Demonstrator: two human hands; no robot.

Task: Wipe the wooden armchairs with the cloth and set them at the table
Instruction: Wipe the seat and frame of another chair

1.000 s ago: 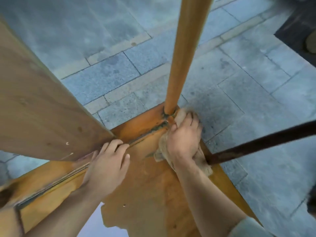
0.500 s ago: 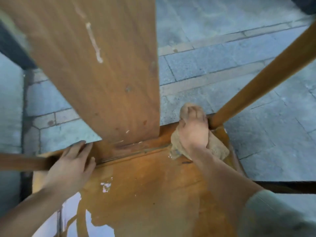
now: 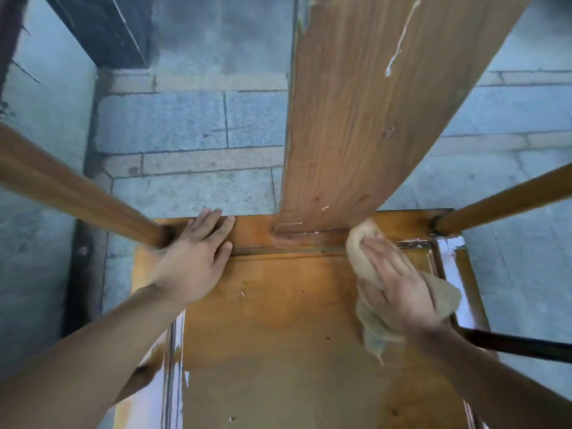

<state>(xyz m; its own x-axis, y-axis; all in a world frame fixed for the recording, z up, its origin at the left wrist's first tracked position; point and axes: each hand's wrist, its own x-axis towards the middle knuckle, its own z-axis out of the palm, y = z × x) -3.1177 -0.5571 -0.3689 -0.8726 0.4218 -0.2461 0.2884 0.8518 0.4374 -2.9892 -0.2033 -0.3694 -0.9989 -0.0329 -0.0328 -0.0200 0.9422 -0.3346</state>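
The right hand (image 3: 399, 289) presses the limp, soft cloth (image 3: 365, 252) flat-fingered onto the rear right corner of the armchair (image 3: 278, 320) seat, beside the back splat (image 3: 371, 119). The left hand (image 3: 195, 258) lies spread near the left post (image 3: 77, 193), steadying. The chair looks rigid and heavy; its posts offer firm holds.

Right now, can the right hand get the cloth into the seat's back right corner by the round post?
Probably yes: the right hand already presses the cloth near it, and bare seat leads to the post.

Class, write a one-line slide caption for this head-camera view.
Right hand presses cloth onto armchair seat; left hand rests flat.
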